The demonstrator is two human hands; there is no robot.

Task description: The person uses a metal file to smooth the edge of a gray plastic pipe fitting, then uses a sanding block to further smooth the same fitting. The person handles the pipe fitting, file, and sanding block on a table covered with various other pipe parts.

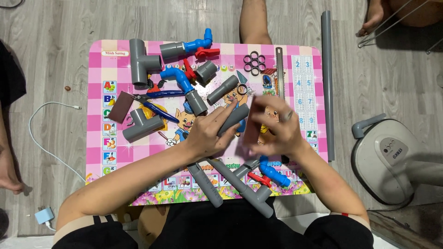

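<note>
The left hand (210, 131) is closed around a short grey pipe piece (234, 117), fingers wrapped over its lower end, holding it tilted above the middle of the pink checked worktop (99, 152). The right hand (272, 127) is just beside it and blurred; it seems to pinch a dark reddish sheet (251, 133) against the pipe's end, though the blur hides how tightly the fingers close.

Below the hands, near the worktop's front edge, lies a grey pipe assembly (240, 184) with a blue and red valve (272, 174). To the left lie a grey tee fitting (140, 123), blue-handled pliers (157, 110) and a brown square sheet (121, 107). Further back sit a larger grey tee (140, 60), two more blue valve pieces with grey sockets (187, 46) and (182, 80), a loose grey pipe stub (222, 89) and a cluster of black rings (254, 63). A long grey pipe (327, 83) lies on the floor along the worktop's right edge
</note>
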